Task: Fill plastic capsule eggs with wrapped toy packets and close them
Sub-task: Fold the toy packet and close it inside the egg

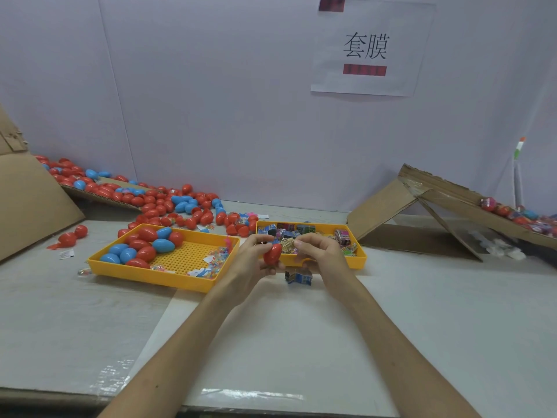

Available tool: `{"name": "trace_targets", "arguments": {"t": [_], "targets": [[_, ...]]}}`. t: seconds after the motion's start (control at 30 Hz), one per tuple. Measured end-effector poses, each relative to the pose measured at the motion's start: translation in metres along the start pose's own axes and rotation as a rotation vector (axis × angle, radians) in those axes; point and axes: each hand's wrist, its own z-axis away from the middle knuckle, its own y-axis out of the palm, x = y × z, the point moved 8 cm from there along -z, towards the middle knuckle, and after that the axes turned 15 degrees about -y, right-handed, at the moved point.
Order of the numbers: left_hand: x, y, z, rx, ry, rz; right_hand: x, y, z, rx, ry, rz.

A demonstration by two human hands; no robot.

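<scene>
Red egg (272, 254) sits btwn both hands, just above the table (301, 342) and in front of the near rim of the R tray (346, 263). L hand (251, 262) grips it: thumb and fingers curled round its lower and left side, palm turned inward. R hand (321, 256) meets it from the right, fingers curled, index tip and thumb pinching a gold-checked packet (287, 245) against the egg's upper right side. Both forearms come in from the bottom edge and converge, wrists roughly level, hands nearly touching.

Can't tell whether the egg is one half or a closed shell: fingers cover the seam. How far the packet is inside it is hidden too. R thumb is mostly out of sight behind the egg.

A blue packet (298, 278) lies on the table right under the hands, partly covered by the R palm. R tray holds more packets, prints too small to read. L tray (150, 278), just left of the L hand, has red and blue eggs at its far-left end and small clear bags at the near-right end. Behind it an egg pile (180, 206) spreads along the wall. Cardboard ramp (452, 203) at far right carries wrapped eggs, cut off by the frame edge. Paper sign (367, 46) hangs on the wall.
</scene>
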Motion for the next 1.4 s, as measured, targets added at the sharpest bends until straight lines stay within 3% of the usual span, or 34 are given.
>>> {"name": "trace_targets", "arguments": {"t": [0.47, 0.63, 1.0, 1.4], "targets": [[0.002, 0.000, -0.003, 0.027, 0.022, -0.011, -0.004, 0.009, 0.002, 0.090, 0.041, -0.030], [0.003, 0.002, -0.003, 0.057, 0.029, -0.011, 0.000, 0.006, 0.002, 0.048, -0.006, -0.044], [-0.002, -0.002, 0.000, -0.013, 0.101, -0.005, -0.001, 0.008, 0.002, 0.075, -0.026, 0.052], [-0.006, -0.002, 0.003, -0.055, 0.143, -0.005, -0.001, 0.012, 0.003, 0.130, 0.023, -0.013]]}}
